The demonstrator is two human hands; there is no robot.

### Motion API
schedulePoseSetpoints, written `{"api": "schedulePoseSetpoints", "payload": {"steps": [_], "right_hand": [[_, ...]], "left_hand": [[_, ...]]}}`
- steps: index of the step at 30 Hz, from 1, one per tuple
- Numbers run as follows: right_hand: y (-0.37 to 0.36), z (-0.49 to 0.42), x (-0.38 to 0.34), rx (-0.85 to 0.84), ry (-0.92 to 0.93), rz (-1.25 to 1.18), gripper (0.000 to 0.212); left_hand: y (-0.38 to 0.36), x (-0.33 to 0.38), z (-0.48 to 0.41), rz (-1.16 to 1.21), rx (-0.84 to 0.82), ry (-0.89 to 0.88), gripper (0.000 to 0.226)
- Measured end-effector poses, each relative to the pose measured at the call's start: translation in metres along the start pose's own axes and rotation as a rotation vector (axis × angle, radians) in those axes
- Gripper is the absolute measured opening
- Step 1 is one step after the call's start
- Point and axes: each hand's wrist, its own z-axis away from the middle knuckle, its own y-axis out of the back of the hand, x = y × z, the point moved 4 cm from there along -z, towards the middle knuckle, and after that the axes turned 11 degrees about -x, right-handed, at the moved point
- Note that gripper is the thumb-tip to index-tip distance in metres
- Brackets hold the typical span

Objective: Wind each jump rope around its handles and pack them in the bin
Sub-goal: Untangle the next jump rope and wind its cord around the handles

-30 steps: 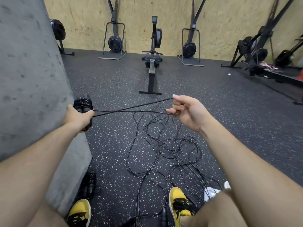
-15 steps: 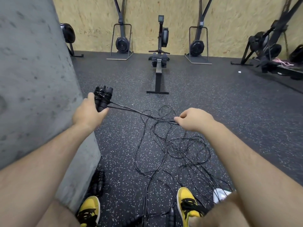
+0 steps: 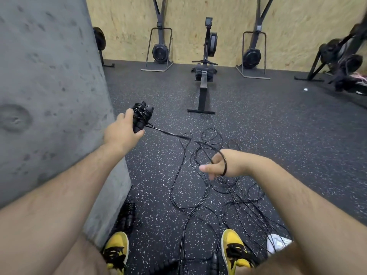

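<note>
1. The left hand (image 3: pixel 124 132) was raised over the floor at left centre, its fingers and thumb curled round a pair of black jump rope handles (image 3: pixel 142 118) held side by side, with several turns of black cord already wound about them.
2. From that bundle a taut length of rope cord (image 3: pixel 168 133) ran down and to the right towards the right hand (image 3: pixel 228 164).
3. The right hand hung lower and nearer, right of centre, with the cord looped round it by the base of the thumb; the thumb pointed left. Whether the fingers pinched the cord could not be told, as they were turned away from the camera.
4. Below and between the hands lay a tangle of loose black ropes (image 3: pixel 216 195) spread on the speckled rubber floor (image 3: pixel 278 135), running back towards the person's feet.
5. Two yellow-and-black shoes (image 3: pixel 234 249) stood at the near edge, with more black handles (image 3: pixel 213 262) lying between them, only partly in view.
6. Another wound black rope bundle (image 3: pixel 127 217) lay on the floor against the foot of the grey concrete pillar (image 3: pixel 49 96) at left.
7. A white object (image 3: pixel 278 243) showed just right of the right shoe, too hidden to name.
8. Far off, a rowing machine (image 3: pixel 205 64) pointed at the plywood wall (image 3: pixel 188 26), flanked by two upright ski trainers (image 3: pixel 159 46).
</note>
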Motion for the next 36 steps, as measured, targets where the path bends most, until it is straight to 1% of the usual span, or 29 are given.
{"api": "schedulePoseSetpoints", "payload": {"steps": [1, 3, 6, 8, 9, 10, 11, 12, 14, 15, 16, 17, 18, 19, 20, 22, 23, 25, 26, 27, 29, 30, 32, 33, 34, 36], "right_hand": [[-0.005, -0.003, -0.004, -0.063, -0.003, 0.000, 0.057], [-0.014, -0.009, -0.006, -0.164, -0.065, 0.045, 0.061], [-0.011, -0.005, 0.001, -0.261, -0.249, 0.165, 0.068], [0.003, 0.004, 0.009, -0.257, -0.411, 0.192, 0.068], [0.010, 0.009, 0.012, -0.227, -0.468, 0.193, 0.059], [0.018, 0.014, 0.016, -0.197, -0.514, 0.228, 0.044], [0.026, 0.018, 0.019, -0.163, -0.552, 0.267, 0.036], [0.032, 0.022, 0.021, -0.132, -0.598, 0.305, 0.039], [0.037, 0.026, 0.024, -0.109, -0.664, 0.321, 0.036], [0.037, 0.021, 0.025, -0.086, -0.653, 0.332, 0.032], [0.037, 0.017, 0.024, -0.013, -0.622, 0.312, 0.030], [0.038, 0.011, 0.022, 0.102, -0.566, 0.242, 0.027], [0.037, 0.006, 0.015, 0.252, -0.471, 0.119, 0.033], [0.035, -0.004, 0.011, 0.362, -0.351, 0.005, 0.043], [0.032, -0.012, 0.003, 0.404, -0.221, -0.089, 0.053], [0.022, -0.024, -0.017, 0.409, 0.003, -0.188, 0.065], [0.019, -0.027, -0.026, 0.411, 0.081, -0.244, 0.065], [0.016, -0.032, -0.038, 0.421, 0.217, -0.372, 0.059], [0.016, -0.032, -0.045, 0.433, 0.283, -0.384, 0.054], [0.014, -0.033, -0.053, 0.434, 0.307, -0.362, 0.046], [0.008, -0.035, -0.063, 0.413, 0.289, -0.321, 0.030], [0.007, -0.037, -0.066, 0.409, 0.286, -0.313, 0.031], [0.010, -0.031, -0.068, 0.468, 0.189, -0.251, 0.033], [0.013, -0.030, -0.064, 0.504, 0.145, -0.265, 0.032], [0.017, -0.027, -0.062, 0.567, 0.141, -0.273, 0.030], [0.020, -0.025, -0.059, 0.620, 0.118, -0.168, 0.018]], "left_hand": [[0.000, 0.004, 0.000, -0.011, -0.005, -0.027, 0.053], [-0.001, 0.012, 0.001, -0.027, -0.015, -0.082, 0.053], [0.000, 0.025, 0.003, -0.034, -0.023, -0.180, 0.050], [0.003, 0.034, 0.006, -0.058, -0.012, -0.229, 0.051], [0.005, 0.037, 0.007, -0.058, 0.000, -0.242, 0.051], [0.007, 0.039, 0.008, -0.047, 0.013, -0.246, 0.051], [0.010, 0.040, 0.008, -0.030, 0.025, -0.244, 0.051], [0.012, 0.039, 0.007, -0.010, 0.037, -0.240, 0.051], [0.017, 0.037, 0.007, 0.013, 0.049, -0.248, 0.051], [0.019, 0.038, 0.007, 0.012, 0.047, -0.267, 0.050], [0.020, 0.040, 0.009, 0.007, 0.036, -0.297, 0.048], [0.021, 0.044, 0.011, 0.001, 0.019, -0.337, 0.048], [0.021, 0.049, 0.015, -0.001, -0.004, -0.380, 0.047], [0.022, 0.055, 0.019, 0.000, -0.033, -0.420, 0.048], [0.023, 0.061, 0.023, 0.007, -0.065, -0.458, 0.049], [0.026, 0.072, 0.032, 0.046, -0.120, -0.523, 0.049], [0.029, 0.077, 0.037, 0.079, -0.142, -0.549, 0.048], [0.035, 0.085, 0.046, 0.149, -0.172, -0.593, 0.048], [0.038, 0.089, 0.051, 0.178, -0.179, -0.616, 0.049], [0.042, 0.091, 0.055, 0.200, -0.182, -0.640, 0.051], [0.048, 0.095, 0.062, 0.242, -0.182, -0.678, 0.055], [0.050, 0.096, 0.064, 0.259, -0.184, -0.692, 0.056], [0.052, 0.096, 0.066, 0.268, -0.191, -0.707, 0.058], [0.052, 0.096, 0.066, 0.272, -0.193, -0.705, 0.058], [0.053, 0.095, 0.065, 0.282, -0.192, -0.698, 0.058], [0.053, 0.092, 0.064, 0.309, -0.186, -0.673, 0.055]]}}
